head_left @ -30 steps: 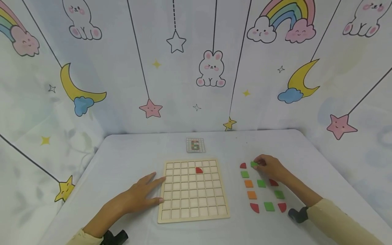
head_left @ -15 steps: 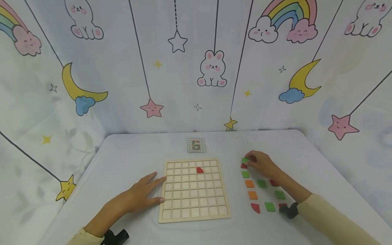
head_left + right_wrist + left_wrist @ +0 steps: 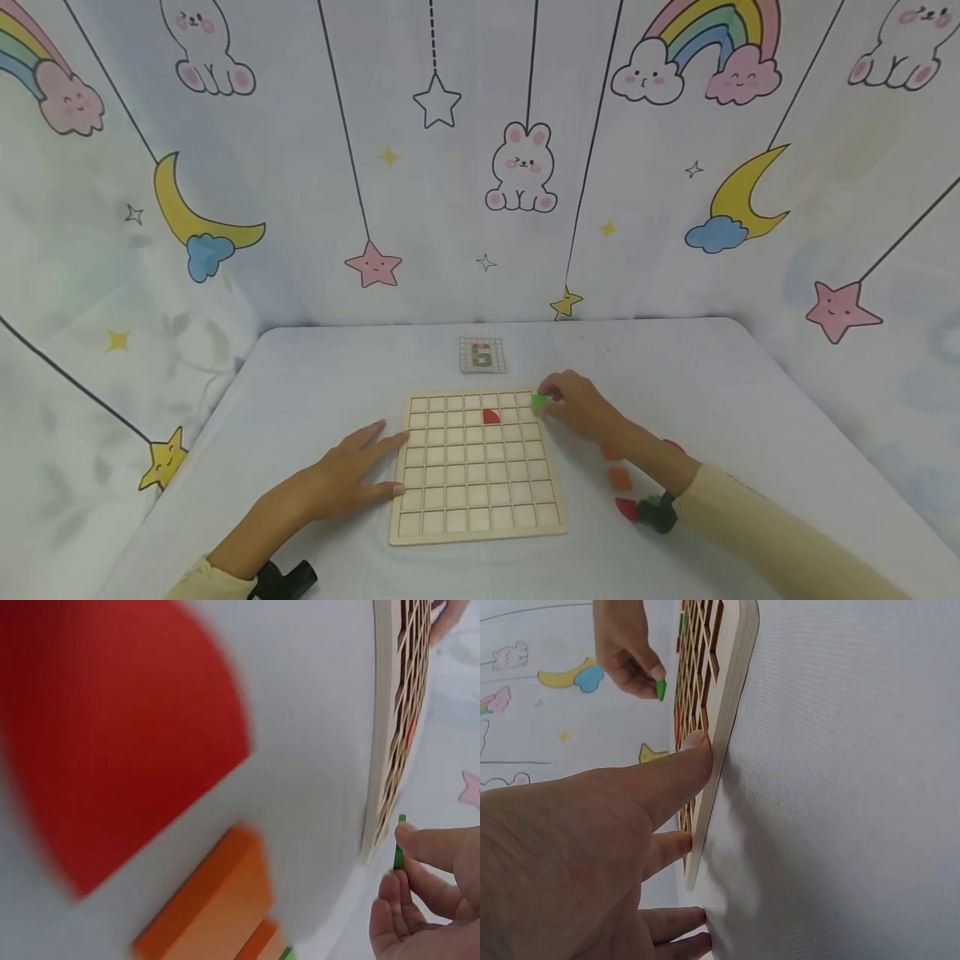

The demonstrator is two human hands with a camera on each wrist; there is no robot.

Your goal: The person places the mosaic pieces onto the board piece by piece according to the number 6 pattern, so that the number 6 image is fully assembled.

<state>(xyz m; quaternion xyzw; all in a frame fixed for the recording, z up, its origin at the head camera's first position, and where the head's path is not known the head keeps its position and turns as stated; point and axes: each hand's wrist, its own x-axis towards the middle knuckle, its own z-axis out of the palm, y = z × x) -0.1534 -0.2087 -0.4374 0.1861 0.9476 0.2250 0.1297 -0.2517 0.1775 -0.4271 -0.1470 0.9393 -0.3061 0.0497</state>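
Observation:
A wooden grid board (image 3: 480, 467) lies on the white table, with one red quarter-round tile (image 3: 491, 417) in a cell of its second row. My left hand (image 3: 337, 479) rests at the board's left edge, fingers spread; in the left wrist view the thumb (image 3: 679, 772) touches the rim. My right hand (image 3: 585, 408) pinches a green square tile (image 3: 540, 402) between thumb and fingers, at the board's upper right corner. The right wrist view shows that green tile (image 3: 400, 844) held on edge, off the table.
Orange square tiles (image 3: 620, 478) and a red quarter-round tile (image 3: 626, 508) lie right of the board, partly hidden by the right forearm and its black wrist camera (image 3: 657, 513). A small pattern card (image 3: 482, 355) lies behind the board. A printed cloth wall (image 3: 450, 208) stands behind the table.
My right hand has carried the green tile leftward from the loose tiles to the board's upper right corner. The left hand has stayed at the board's edge.

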